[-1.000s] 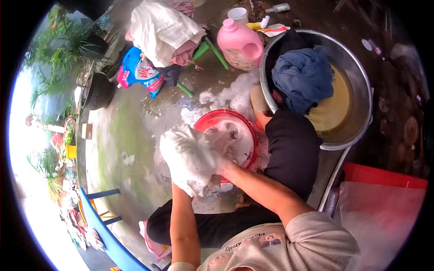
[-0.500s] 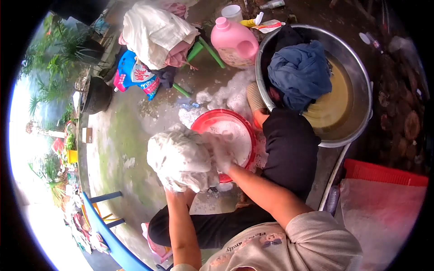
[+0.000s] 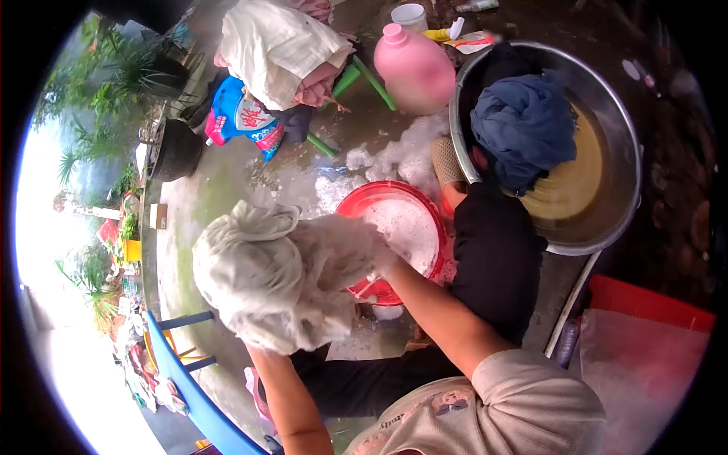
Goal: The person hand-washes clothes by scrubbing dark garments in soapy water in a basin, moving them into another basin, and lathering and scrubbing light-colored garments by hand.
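Observation:
A wet, pale cloth (image 3: 262, 277) is bunched in the air left of the red basin (image 3: 441, 235), stretching toward it. My right hand (image 3: 383, 262) grips the cloth's right end at the basin's near left rim, its fingers partly blurred. The bulk of the cloth covers my left hand, so its fingers are hidden; only the forearm shows below. Foamy water (image 3: 402, 227) fills the basin. Suds (image 3: 409, 159) lie on the wet floor behind it.
A metal tub (image 3: 626, 220) at the right holds blue cloth (image 3: 523, 129) and murky water. Behind stand a pink jug (image 3: 413, 72) and a green stool (image 3: 371, 83) piled with clothes (image 3: 280, 49). A blue-and-pink bag (image 3: 243, 117) lies beside it. A blue chair (image 3: 189, 387) is lower left.
The cloth has moved left and spread out between my hands, away from the basin. My left forearm has shifted left. The view has shifted slightly.

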The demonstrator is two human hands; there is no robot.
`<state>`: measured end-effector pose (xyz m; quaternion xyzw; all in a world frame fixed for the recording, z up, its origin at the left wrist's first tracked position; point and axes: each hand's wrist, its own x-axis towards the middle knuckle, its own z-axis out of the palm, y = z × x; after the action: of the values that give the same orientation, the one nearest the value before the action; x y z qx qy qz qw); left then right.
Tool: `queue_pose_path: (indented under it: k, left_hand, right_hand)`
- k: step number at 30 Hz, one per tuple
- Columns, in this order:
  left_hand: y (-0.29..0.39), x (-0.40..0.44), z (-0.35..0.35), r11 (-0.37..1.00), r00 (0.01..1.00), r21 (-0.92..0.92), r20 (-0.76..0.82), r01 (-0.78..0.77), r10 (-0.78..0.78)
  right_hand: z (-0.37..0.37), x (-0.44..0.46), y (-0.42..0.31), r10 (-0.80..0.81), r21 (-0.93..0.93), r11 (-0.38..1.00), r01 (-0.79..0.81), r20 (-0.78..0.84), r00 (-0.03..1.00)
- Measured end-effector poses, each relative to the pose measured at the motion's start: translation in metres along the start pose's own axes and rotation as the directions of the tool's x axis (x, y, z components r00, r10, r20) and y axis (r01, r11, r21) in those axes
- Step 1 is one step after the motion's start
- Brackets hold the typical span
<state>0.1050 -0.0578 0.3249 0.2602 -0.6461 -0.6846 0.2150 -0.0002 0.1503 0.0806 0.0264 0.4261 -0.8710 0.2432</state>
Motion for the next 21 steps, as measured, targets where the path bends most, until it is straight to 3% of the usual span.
queue_pose_path:
  k: [5,7,10,14,17,20,21]
  left_hand:
    - [-0.045,0.018,0.010,0.991,0.999,0.135,0.044,0.012,-0.018]
    - [-0.072,0.011,0.022,0.989,0.995,0.137,0.071,0.058,-0.068]
    - [-0.093,-0.015,0.052,0.986,0.980,-0.002,0.105,0.168,-0.167]
    - [-0.095,-0.047,0.087,0.936,0.951,-0.202,0.172,0.288,-0.256]
    - [-0.077,-0.052,0.101,0.807,0.900,-0.416,0.312,0.418,-0.305]
    - [-0.048,-0.063,0.104,0.594,0.778,-0.532,0.554,0.604,-0.295]
    - [-0.042,-0.064,0.104,0.575,0.748,-0.515,0.597,0.635,-0.291]
  right_hand:
    - [0.038,-0.026,-0.102,-0.211,-0.269,0.926,0.264,0.212,0.954]
    - [0.055,-0.034,-0.126,-0.299,-0.439,0.788,0.432,0.340,0.892]
    - [0.085,-0.040,-0.139,-0.347,-0.616,0.452,0.645,0.545,0.763]
    - [0.118,-0.060,-0.125,-0.310,-0.572,0.170,0.802,0.742,0.595]
    - [0.123,-0.068,-0.111,-0.335,-0.420,0.201,0.885,0.819,0.465]
    - [0.118,-0.075,-0.104,-0.283,-0.445,0.184,0.877,0.830,0.480]
    - [0.117,-0.076,-0.108,-0.278,-0.441,0.041,0.896,0.857,0.434]
